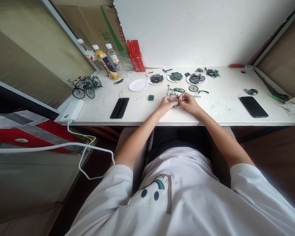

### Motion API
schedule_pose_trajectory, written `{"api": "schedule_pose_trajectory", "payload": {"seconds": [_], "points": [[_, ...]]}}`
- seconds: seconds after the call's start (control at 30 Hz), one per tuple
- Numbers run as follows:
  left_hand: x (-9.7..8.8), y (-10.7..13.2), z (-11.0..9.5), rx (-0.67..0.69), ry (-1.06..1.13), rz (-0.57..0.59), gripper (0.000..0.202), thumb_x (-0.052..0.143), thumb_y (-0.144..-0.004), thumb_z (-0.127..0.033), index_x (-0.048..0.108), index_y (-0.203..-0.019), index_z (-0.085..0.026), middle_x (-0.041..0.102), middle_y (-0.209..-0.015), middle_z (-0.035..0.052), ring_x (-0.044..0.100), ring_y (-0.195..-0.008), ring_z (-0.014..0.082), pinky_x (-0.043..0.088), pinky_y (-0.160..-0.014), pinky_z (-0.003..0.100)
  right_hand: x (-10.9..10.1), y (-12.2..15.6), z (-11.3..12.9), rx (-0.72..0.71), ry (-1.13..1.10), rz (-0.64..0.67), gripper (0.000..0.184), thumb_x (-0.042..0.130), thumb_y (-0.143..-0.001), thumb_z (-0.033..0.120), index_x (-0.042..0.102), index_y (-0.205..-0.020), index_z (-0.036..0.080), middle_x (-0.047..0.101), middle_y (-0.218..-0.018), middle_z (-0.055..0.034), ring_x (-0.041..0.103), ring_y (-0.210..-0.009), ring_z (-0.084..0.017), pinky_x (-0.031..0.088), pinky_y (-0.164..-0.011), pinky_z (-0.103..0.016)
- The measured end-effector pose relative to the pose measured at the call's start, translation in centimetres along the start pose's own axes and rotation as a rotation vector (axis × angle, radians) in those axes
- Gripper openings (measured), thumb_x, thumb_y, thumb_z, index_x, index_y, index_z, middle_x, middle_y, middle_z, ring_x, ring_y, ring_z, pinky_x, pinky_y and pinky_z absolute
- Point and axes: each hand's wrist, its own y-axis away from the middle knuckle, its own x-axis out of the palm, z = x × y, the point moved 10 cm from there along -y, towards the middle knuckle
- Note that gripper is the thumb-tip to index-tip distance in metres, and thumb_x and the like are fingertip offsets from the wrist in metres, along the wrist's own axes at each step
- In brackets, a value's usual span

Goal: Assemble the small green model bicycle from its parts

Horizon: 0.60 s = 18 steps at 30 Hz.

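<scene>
A small green model bicycle frame [173, 94] stands half-built on the white table [218, 108], in front of me at the middle. My left hand [166, 104] pinches its lower left side. My right hand [188, 101] is closed on its right side, fingers pressed together at the frame. A loose wheel [193, 88] and a green curved part [203, 92] lie just behind my right hand. A small green block [151, 97] sits left of my left hand.
Paper plates with wheels and parts [176, 76] line the back, one plate [138, 85] bare. Finished model bicycles [85, 87] stand far left beside several bottles [105, 62] and a red box [136, 55]. Two phones [119, 108] [253, 106] lie flat; a power bank [72, 110] sits at the left edge.
</scene>
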Motion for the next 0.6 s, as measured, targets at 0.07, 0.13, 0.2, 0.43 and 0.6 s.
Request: {"api": "schedule_pose_trajectory", "payload": {"seconds": [0.07, 0.13, 0.2, 0.43, 0.6], "points": [[-0.06, 0.04, -0.02, -0.008, -0.001, -0.008, 0.036, 0.087, -0.073, -0.019, 0.08, -0.107, -0.014, 0.08, -0.094, 0.0058, 0.066, -0.07, 0.0103, 0.055, -0.07, 0.026, 0.01, -0.06, -0.16, -0.003, -0.002, 0.007, 0.029, 0.081, -0.089, 0.036, 0.057, -0.099, 0.024, 0.069, -0.096, -0.0013, 0.079, -0.086, -0.021, 0.069, -0.081, -0.038], [-0.09, 0.08, -0.12, -0.009, -0.001, -0.016, 0.035, 0.086, -0.073, -0.018, 0.081, -0.107, -0.014, 0.08, -0.095, 0.0058, 0.067, -0.07, 0.0103, 0.056, -0.071, 0.027, -0.03, -0.1, -0.18, -0.016, 0.007, 0.01, 0.026, 0.079, -0.089, 0.033, 0.057, -0.1, 0.024, 0.068, -0.099, -0.0017, 0.079, -0.084, -0.02, 0.068, -0.08, -0.037], [-0.12, 0.12, -0.21, -0.009, -0.002, -0.024, 0.035, 0.086, -0.074, -0.017, 0.081, -0.109, -0.014, 0.081, -0.094, 0.0058, 0.067, -0.07, 0.0107, 0.058, -0.073, 0.027, -0.04, -0.11, -0.11, -0.03, 0.017, 0.015, 0.025, 0.078, -0.089, 0.032, 0.057, -0.1, 0.024, 0.068, -0.102, -0.0021, 0.078, -0.083, -0.019, 0.067, -0.079, -0.036], [-0.26, 0.4, -0.34, -0.038, -0.01, -0.074, 0.038, 0.087, -0.076, -0.015, 0.08, -0.113, -0.014, 0.08, -0.086, 0.0039, 0.07, -0.072, 0.0124, 0.06, -0.076, 0.028, -0.1, 0.03, 0.09, -0.026, 0.029, 0.008, 0.024, 0.078, -0.088, 0.031, 0.058, -0.1, 0.024, 0.068, -0.105, -0.0029, 0.077, -0.084, -0.019, 0.065, -0.077, -0.034], [0.17, 0.65, -0.73, -0.053, 0.005, -0.062, 0.031, 0.087, -0.077, -0.015, 0.079, -0.106, -0.014, 0.078, -0.083, 0.0031, 0.07, -0.072, 0.0125, 0.06, -0.078, 0.029, 0.01, 0.01, 0.17, -0.029, 0.031, 0.005, 0.024, 0.077, -0.087, 0.031, 0.058, -0.099, 0.024, 0.069, -0.103, -0.0026, 0.077, -0.084, -0.019, 0.066, -0.081, -0.035]]}}
